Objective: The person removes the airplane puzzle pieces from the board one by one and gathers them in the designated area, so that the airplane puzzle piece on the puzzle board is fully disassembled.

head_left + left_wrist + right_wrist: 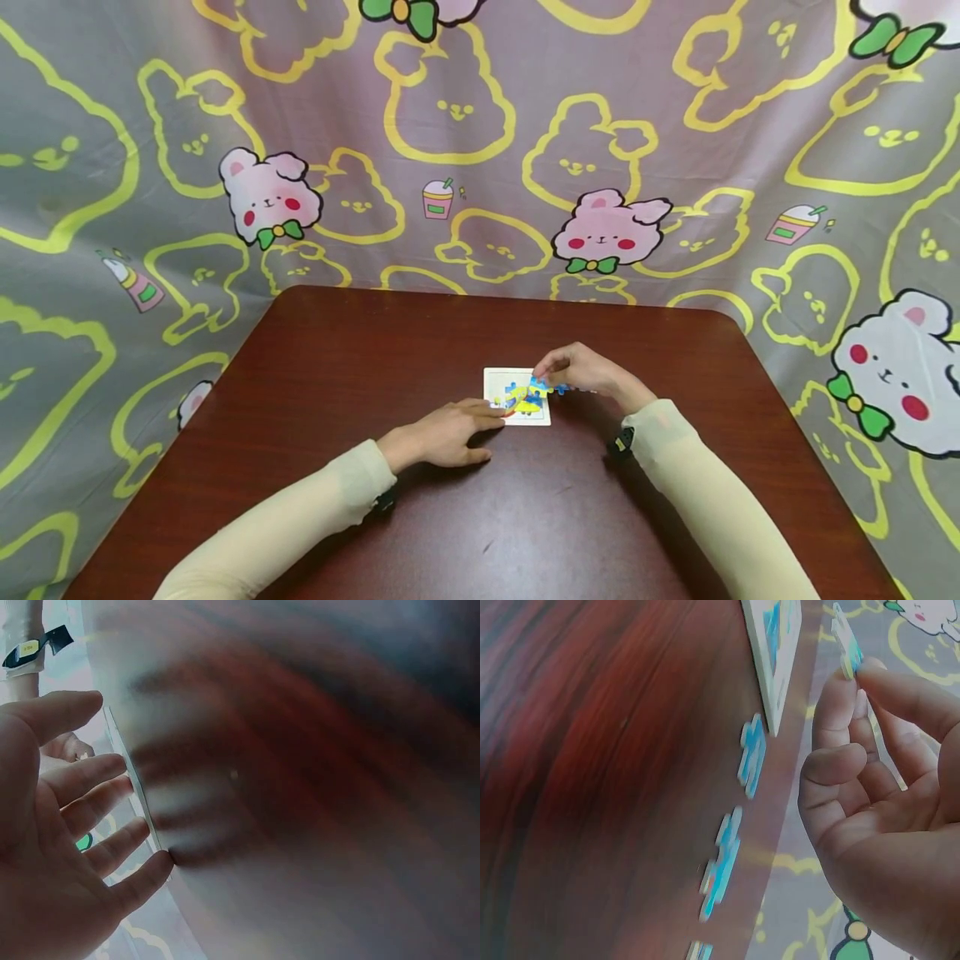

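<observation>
A small puzzle board with a white border lies on the table, several blue and yellow pieces in its middle. My left hand is spread flat, with its fingertips at the board's left edge; the left wrist view shows these fingers extended along the rim. Over the board's right side, my right hand pinches a blue puzzle piece between thumb and index finger. That piece is tilted up off the board. Its printed face is seen only edge-on in the right wrist view.
Loose blue puzzle pieces lie on the table beside the board, below my right hand. The brown table ends at a patterned curtain behind and along the sides. Each wrist carries a black band.
</observation>
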Demonstrator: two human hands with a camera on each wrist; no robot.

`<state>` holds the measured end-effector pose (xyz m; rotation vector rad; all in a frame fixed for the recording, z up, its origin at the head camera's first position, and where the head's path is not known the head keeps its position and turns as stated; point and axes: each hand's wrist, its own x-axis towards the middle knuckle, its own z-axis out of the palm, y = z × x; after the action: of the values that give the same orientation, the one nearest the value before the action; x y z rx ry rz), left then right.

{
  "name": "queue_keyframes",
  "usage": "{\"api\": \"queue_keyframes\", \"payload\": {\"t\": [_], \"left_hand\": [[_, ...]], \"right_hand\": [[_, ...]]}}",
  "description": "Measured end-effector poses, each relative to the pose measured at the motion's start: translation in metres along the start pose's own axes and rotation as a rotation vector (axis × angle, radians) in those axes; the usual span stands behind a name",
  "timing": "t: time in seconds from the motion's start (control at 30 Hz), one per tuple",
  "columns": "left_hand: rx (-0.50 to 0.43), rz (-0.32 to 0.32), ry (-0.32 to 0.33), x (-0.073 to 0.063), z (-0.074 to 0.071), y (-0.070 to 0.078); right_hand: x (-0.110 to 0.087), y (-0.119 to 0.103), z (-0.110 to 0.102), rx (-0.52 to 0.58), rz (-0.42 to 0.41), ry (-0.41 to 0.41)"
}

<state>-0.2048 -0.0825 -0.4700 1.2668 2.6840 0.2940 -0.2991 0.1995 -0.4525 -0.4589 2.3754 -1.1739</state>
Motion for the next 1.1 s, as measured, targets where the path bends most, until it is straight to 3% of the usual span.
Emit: {"api": "queue_keyframes", "payload": {"t": [0.57,1.1], "left_hand": [[-0.006,-0.004,-0.003,0.000,0.001,0.000],[-0.013,0.007,0.018,0.001,0.001,-0.001]], "right_hand": [[-0.014,0.025,-0.018,-0.011,0.017,-0.082],[-0.016,0.039,-0.018,-0.038,-0.008,-0.126]]}}
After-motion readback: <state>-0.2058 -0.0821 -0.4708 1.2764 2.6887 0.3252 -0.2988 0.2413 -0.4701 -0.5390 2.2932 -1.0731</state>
